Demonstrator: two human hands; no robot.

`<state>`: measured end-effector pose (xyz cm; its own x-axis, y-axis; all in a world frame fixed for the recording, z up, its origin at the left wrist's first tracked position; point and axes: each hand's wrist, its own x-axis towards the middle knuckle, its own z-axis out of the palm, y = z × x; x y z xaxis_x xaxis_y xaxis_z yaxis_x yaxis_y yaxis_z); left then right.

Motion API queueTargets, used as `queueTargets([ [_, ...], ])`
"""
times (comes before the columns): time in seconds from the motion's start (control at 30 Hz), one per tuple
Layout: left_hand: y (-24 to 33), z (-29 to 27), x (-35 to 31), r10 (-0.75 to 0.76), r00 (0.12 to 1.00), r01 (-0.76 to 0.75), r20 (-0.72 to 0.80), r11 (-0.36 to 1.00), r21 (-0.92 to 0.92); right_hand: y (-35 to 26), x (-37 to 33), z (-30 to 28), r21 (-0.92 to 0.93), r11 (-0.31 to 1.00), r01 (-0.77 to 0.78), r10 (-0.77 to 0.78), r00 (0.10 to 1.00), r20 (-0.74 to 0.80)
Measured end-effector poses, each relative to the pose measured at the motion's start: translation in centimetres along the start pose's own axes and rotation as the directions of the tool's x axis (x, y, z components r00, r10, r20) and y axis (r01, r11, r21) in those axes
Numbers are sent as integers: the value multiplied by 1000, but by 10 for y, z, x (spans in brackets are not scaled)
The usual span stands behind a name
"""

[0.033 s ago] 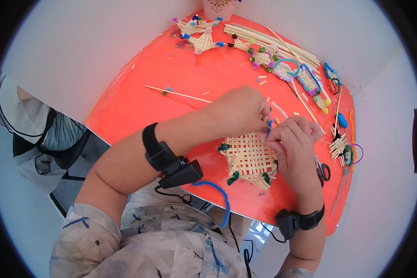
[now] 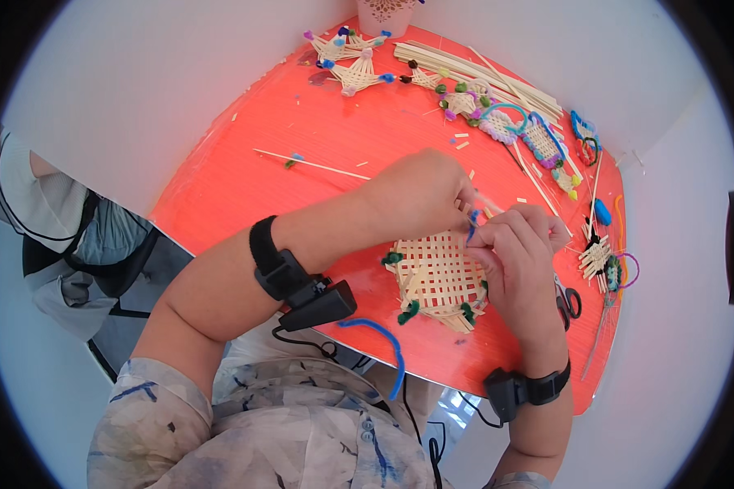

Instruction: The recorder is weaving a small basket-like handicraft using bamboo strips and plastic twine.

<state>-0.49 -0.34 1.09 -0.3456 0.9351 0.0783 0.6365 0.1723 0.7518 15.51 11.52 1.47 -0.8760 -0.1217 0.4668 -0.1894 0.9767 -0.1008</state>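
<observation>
A woven mat of pale flat strips (image 2: 439, 273) lies on the red table, with dark green fuzzy ties (image 2: 409, 312) at its corners. Over its far right corner, my left hand (image 2: 432, 196) and my right hand (image 2: 515, 257) meet, fingers pinched together. Between the fingertips shows a short piece of blue pipe cleaner (image 2: 471, 230), apparently held from both sides. My fingers hide how it sits on the mat's corner. Another blue pipe cleaner (image 2: 398, 354) hangs over the table's near edge, below my left forearm.
Black-handled scissors (image 2: 574, 303) lie right of my right hand. Woven stars (image 2: 359, 75), small decorated weavings (image 2: 543, 140) and a bundle of strips (image 2: 481, 75) line the far side. A single strip (image 2: 318, 165) rests beyond my left forearm. White partitions (image 2: 179, 90) border the table.
Almost nothing differs. The woven mat has shifted very slightly to the left, and both hands keep their pinch at its corner.
</observation>
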Motion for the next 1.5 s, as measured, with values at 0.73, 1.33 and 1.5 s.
queueTargets([
  [0.73, 3, -2, -2, -54, 997, 52, -47, 998, -40, -1, 0, 5, -98, 994, -41, 30, 993, -111],
  [1.33, 1, 3, -1, -41, 999, 40, -16, 998, -52, -1, -2, 1, 200, 975, -96, 102, 995, -19],
  [1.5, -2, 5, 0, -14, 997, 8, -78, 998, -69, 10, -7, 3, 395, 896, -201, 234, 972, -36],
])
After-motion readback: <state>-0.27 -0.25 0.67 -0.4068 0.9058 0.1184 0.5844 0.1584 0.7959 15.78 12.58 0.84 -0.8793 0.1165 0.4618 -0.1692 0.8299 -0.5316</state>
